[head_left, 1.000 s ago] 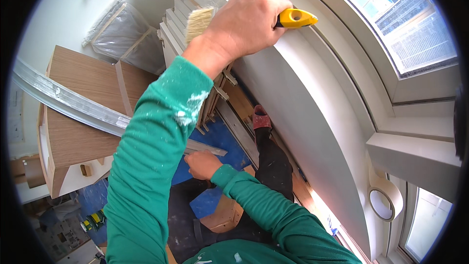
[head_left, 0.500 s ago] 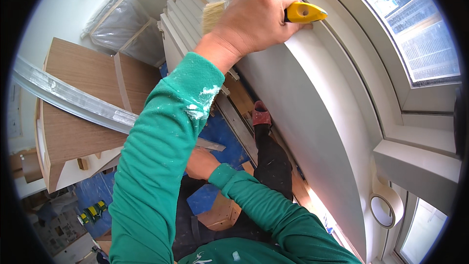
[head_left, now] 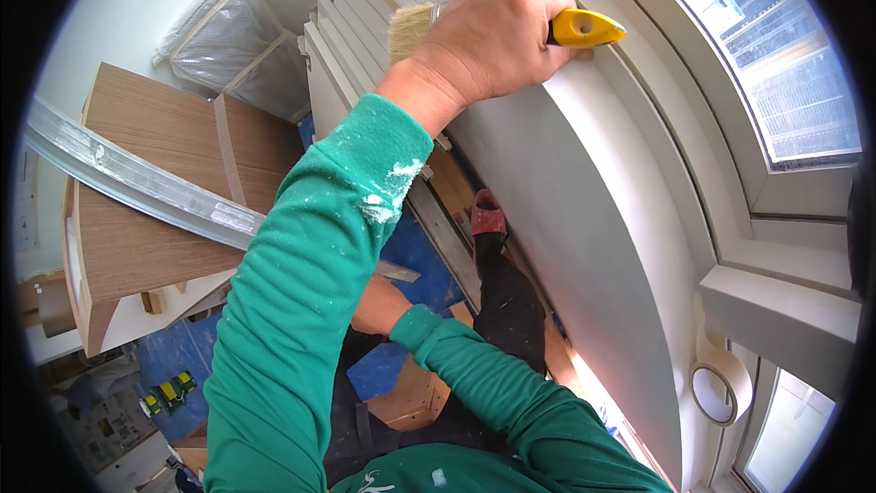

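Observation:
My left hand (head_left: 500,35) is closed around a paintbrush at the upper middle, its arm stretched out from the lower left. The brush's yellow handle end (head_left: 589,29) sticks out to the right of my fist, and its pale bristles (head_left: 411,31) show on the left. Just beneath is the white curved sill (head_left: 584,192) below the window; whether the bristles touch it I cannot make out. Lower down, my right hand (head_left: 377,306) reaches left beneath my left forearm. Its fingers are hidden behind the green sleeve, close to a thin greyish strip (head_left: 398,271).
A wood-grain cabinet (head_left: 155,246) stands at left, a long metal profile (head_left: 137,184) across it. White boards (head_left: 342,50) lean behind my wrist. A tape roll (head_left: 721,393) hangs by the window frame (head_left: 776,301). Blue sheeting (head_left: 424,251) covers the floor around my red shoe (head_left: 487,215).
My left hand has shifted slightly to the right with the paintbrush, and its forearm has followed. My right hand has barely moved.

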`<state>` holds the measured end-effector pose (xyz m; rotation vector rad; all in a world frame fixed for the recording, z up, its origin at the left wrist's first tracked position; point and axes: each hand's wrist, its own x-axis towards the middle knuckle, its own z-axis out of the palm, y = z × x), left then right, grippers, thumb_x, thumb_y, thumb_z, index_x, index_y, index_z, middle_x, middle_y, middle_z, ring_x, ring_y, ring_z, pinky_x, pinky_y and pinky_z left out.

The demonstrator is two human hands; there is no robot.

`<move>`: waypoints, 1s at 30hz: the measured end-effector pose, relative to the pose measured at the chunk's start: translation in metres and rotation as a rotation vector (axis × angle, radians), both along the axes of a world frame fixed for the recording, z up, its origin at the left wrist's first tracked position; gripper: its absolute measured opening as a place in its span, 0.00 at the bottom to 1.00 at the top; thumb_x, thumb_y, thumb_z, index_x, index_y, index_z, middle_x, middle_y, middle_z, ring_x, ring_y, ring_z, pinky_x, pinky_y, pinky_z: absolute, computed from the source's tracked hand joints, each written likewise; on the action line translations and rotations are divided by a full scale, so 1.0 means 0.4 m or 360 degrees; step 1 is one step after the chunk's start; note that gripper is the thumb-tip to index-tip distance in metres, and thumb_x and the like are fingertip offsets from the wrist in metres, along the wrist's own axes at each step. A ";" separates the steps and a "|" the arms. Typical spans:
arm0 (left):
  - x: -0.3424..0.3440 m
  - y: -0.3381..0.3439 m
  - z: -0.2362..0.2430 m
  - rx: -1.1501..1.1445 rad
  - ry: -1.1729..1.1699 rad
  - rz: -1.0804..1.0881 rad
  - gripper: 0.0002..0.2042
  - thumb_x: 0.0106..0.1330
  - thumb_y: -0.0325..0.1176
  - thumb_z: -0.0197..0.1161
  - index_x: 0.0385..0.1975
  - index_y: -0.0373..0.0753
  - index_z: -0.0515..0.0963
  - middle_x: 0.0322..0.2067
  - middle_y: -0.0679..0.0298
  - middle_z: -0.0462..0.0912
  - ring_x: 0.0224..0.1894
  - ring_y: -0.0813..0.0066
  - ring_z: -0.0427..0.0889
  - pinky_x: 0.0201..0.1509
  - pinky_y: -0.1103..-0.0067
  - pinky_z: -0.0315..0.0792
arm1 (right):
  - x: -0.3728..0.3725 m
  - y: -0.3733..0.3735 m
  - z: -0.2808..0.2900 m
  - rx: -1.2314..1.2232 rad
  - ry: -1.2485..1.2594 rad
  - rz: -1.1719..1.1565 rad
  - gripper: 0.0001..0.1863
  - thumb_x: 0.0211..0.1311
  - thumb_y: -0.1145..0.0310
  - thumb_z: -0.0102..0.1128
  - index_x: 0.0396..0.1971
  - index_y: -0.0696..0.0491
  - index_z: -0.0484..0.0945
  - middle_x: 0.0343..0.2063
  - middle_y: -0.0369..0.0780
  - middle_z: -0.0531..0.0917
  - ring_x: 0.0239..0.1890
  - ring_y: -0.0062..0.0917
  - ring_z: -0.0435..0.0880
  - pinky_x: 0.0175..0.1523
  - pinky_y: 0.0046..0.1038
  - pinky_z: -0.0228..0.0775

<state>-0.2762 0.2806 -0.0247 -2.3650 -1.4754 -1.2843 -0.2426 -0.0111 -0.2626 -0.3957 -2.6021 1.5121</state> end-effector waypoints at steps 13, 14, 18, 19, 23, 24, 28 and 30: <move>-0.007 0.002 0.005 0.0014 0.0054 -0.0010 0.14 0.59 0.41 0.80 0.36 0.37 0.87 0.32 0.57 0.90 0.35 0.59 0.89 0.42 0.71 0.84 | -0.009 -0.005 -0.008 0.0019 0.0047 0.0007 0.09 0.60 0.69 0.66 0.39 0.57 0.84 0.42 0.49 0.88 0.48 0.46 0.88 0.54 0.48 0.78; -0.006 0.003 0.002 0.0021 0.0030 -0.0004 0.13 0.60 0.41 0.79 0.33 0.39 0.87 0.31 0.59 0.89 0.35 0.58 0.89 0.42 0.69 0.84 | -0.009 -0.005 -0.008 0.0014 0.0052 0.0007 0.09 0.60 0.69 0.66 0.39 0.57 0.84 0.42 0.49 0.88 0.48 0.46 0.88 0.54 0.48 0.78; 0.003 -0.002 0.008 0.0000 0.0002 -0.0014 0.11 0.60 0.41 0.77 0.31 0.41 0.86 0.30 0.60 0.88 0.35 0.57 0.88 0.42 0.66 0.83 | -0.009 -0.006 -0.012 0.0013 0.0069 -0.0001 0.09 0.60 0.69 0.66 0.39 0.57 0.84 0.42 0.49 0.88 0.48 0.46 0.88 0.53 0.48 0.79; 0.003 -0.003 0.008 0.0005 0.0011 0.0007 0.11 0.60 0.41 0.77 0.31 0.41 0.86 0.30 0.60 0.88 0.35 0.57 0.88 0.42 0.66 0.83 | -0.009 -0.006 -0.013 0.0016 0.0074 -0.0001 0.09 0.60 0.69 0.66 0.38 0.57 0.84 0.42 0.49 0.88 0.48 0.46 0.88 0.53 0.48 0.79; 0.002 0.000 0.005 -0.0001 0.0014 0.0045 0.11 0.60 0.41 0.78 0.31 0.41 0.86 0.29 0.60 0.88 0.35 0.57 0.88 0.42 0.66 0.83 | -0.010 -0.009 -0.014 0.0016 0.0099 -0.0007 0.09 0.60 0.69 0.66 0.38 0.57 0.85 0.42 0.49 0.88 0.48 0.46 0.89 0.53 0.48 0.79; 0.000 0.002 0.004 -0.0009 0.0007 0.0043 0.11 0.60 0.41 0.78 0.31 0.41 0.86 0.29 0.60 0.88 0.34 0.57 0.88 0.42 0.66 0.83 | -0.011 -0.011 -0.014 0.0017 0.0102 -0.0005 0.09 0.60 0.69 0.66 0.38 0.57 0.85 0.42 0.49 0.88 0.48 0.46 0.89 0.53 0.48 0.79; 0.002 0.003 0.001 0.0001 -0.0020 0.0023 0.10 0.61 0.41 0.77 0.31 0.41 0.87 0.28 0.60 0.88 0.34 0.57 0.88 0.43 0.67 0.83 | -0.011 -0.010 -0.015 0.0022 0.0121 -0.0013 0.09 0.60 0.69 0.66 0.38 0.57 0.85 0.42 0.49 0.89 0.48 0.46 0.89 0.53 0.48 0.79; 0.003 -0.001 0.004 -0.0026 -0.0035 0.0005 0.10 0.61 0.40 0.76 0.31 0.41 0.87 0.29 0.60 0.88 0.34 0.57 0.88 0.43 0.67 0.83 | -0.010 -0.010 -0.017 0.0024 0.0128 -0.0016 0.09 0.60 0.69 0.66 0.38 0.57 0.85 0.42 0.49 0.89 0.47 0.46 0.89 0.53 0.48 0.79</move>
